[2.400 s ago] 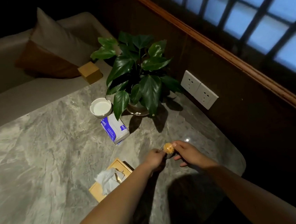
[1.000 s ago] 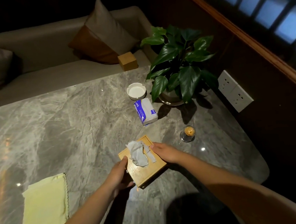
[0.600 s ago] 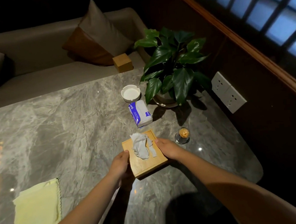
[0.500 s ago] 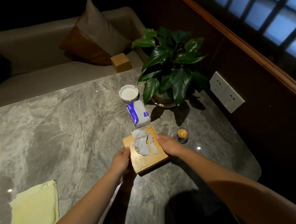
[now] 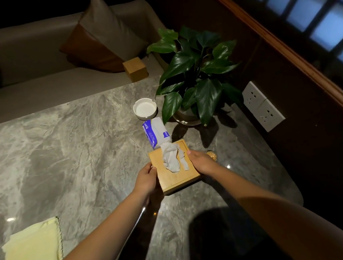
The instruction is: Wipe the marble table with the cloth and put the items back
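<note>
Marble table (image 5: 67, 153), tissue box (image 5: 176, 174) between hands

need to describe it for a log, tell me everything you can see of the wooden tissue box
The wooden tissue box is a square, light wood box with a slot in its lid, from which a crumpled white tissue sticks up. It sits slightly turned on the marble table. The left hand grips its left side, the right hand its right. Its far edge meets or overlaps the blue tissue pack.
</note>
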Action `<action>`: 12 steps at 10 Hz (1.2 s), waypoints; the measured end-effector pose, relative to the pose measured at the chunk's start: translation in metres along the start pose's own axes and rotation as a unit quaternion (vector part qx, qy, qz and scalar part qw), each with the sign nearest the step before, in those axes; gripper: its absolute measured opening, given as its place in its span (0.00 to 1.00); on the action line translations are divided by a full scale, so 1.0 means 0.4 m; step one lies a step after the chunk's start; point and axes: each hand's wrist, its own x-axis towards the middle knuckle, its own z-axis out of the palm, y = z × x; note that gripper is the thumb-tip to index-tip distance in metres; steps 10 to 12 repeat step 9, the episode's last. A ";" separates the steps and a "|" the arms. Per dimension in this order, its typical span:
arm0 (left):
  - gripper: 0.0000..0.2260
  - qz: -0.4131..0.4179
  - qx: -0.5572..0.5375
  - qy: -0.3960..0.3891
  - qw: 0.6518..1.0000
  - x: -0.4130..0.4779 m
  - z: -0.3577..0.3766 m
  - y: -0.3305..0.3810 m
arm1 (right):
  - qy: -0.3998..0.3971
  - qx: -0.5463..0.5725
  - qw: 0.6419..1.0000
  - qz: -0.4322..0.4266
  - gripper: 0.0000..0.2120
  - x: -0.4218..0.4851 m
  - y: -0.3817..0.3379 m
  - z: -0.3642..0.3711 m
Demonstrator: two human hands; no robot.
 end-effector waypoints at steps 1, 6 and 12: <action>0.15 -0.002 -0.003 0.000 1.000 -0.001 0.002 -0.002 | 0.007 -0.013 1.000 0.003 0.21 0.000 -0.005 0.001; 0.17 -0.018 0.012 -0.015 1.000 -0.029 0.004 -0.015 | 0.036 0.049 0.998 0.013 0.20 -0.065 -0.023 0.008; 0.27 0.096 0.062 0.024 0.993 -0.077 -0.084 0.044 | 0.109 0.118 0.983 -0.083 0.20 -0.108 -0.108 -0.014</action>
